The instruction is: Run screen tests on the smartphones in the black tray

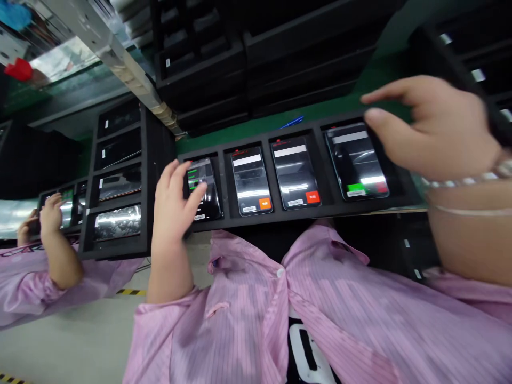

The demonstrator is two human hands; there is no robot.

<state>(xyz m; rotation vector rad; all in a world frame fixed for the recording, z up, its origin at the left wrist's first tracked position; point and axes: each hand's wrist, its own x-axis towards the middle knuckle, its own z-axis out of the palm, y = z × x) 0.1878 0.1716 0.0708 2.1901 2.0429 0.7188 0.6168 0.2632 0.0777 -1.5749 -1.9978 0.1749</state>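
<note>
In front of me lies a black foam tray (226, 184) with a row of smartphones in its slots. My left hand (173, 200) is at the tray's left end, fingers apart over the edge of the leftmost phone (208, 197), whose screen shows green text. Beside that, a phone (252, 181) has an orange button on its screen, and another phone (296, 173) a red one. The rightmost phone (356, 160) shows a green and a red button. Above its upper right corner hovers my right hand (432, 125), thumb and forefinger apart, slightly blurred, holding nothing.
A blue pen (292, 122) lies on the green bench behind the tray. Stacked black trays (296, 64) stand further back. To the left, another tray (94, 186) holds several phones, and a co-worker's hand (52, 216) is beyond it. A metal post (120, 64) rises at left.
</note>
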